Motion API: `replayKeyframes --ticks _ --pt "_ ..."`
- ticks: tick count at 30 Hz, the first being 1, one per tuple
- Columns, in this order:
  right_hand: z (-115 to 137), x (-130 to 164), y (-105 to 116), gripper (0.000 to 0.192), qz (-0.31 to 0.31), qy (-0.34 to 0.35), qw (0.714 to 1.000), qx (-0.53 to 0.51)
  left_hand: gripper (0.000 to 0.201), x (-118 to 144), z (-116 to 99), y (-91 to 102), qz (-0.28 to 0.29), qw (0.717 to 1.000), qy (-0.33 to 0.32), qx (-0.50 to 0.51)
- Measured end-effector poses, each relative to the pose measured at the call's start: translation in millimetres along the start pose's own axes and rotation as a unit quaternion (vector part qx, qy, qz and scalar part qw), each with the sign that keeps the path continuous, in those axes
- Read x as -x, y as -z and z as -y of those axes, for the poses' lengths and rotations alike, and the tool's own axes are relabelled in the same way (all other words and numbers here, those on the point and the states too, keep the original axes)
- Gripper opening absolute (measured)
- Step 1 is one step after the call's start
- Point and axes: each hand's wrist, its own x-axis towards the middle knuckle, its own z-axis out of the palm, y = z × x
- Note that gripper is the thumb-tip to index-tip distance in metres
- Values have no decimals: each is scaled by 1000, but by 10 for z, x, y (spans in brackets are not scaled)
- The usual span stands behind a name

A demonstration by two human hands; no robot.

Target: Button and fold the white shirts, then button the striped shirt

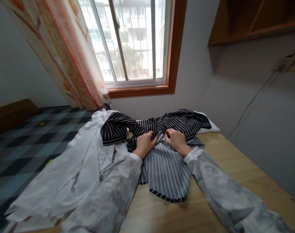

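Observation:
A black shirt with white stripes (186, 121) lies spread on the wooden table, one sleeve reaching out to each side. Its paler grey striped underside (168, 171) faces up in front of me. My left hand (146, 144) is closed on the cloth near the middle, thumb and fingers pinched together. Just to its right, my right hand (176, 140) also grips the cloth with curled fingers. A short gap of fabric runs between the two hands. A white garment (72, 171) is beside the shirt on the left, partly under the left sleeve.
The light wooden table (225, 158) stands against the wall below a window (137, 42). To the left is a bed with a checked cover (18, 152), and a patterned curtain (72, 58) hangs over it. A shelf (254, 26) and a cable (253, 100) are at the right.

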Motion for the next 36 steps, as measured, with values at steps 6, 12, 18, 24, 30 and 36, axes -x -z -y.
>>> replayKeyframes --ticks 6,12,18,24,30,36 --pt "-23 -45 80 14 -106 37 992 -58 24 54 65 24 -56 992 -111 3" --pt "49 -81 189 16 -64 -3 989 -133 37 79 30 91 -18 992 -124 -5" --pt "-11 -89 76 18 31 -26 982 -186 26 79 -25 108 -7 998 -53 20" --pt "-14 -44 -30 22 17 -33 987 -156 58 45 -8 116 10 997 9 75" --pt "32 11 -31 18 9 12 995 -99 35 35 -6 52 12 1000 9 16" --pt "5 17 -45 17 -22 -18 989 -143 33 35 6 35 22 999 13 25"
